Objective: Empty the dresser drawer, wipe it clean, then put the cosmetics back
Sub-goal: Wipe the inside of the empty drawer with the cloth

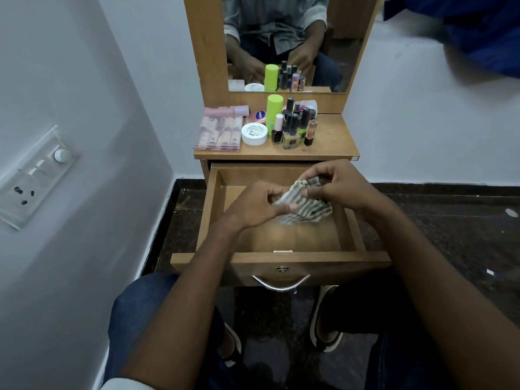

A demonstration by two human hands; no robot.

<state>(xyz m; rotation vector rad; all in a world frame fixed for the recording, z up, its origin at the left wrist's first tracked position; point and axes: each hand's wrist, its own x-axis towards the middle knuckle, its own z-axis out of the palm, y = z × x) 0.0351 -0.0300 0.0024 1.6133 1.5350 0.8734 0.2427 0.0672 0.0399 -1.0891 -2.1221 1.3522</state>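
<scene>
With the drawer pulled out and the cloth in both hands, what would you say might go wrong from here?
1. The nail polish bottles stand packed close together on the dresser top just behind the open drawer; a knock while wiping may topple them.
2. The drawer juts far out over the person's knees, so leaning on it might strain or tip it.
3. The striped cloth, bunched between the left hand and right hand, may miss the corners unless spread out.

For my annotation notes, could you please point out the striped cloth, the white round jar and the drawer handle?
striped cloth [305,208]: head view, on its hanging folds.
white round jar [254,133]: head view, on its lid.
drawer handle [281,285]: head view, on its curved metal bar.
</scene>
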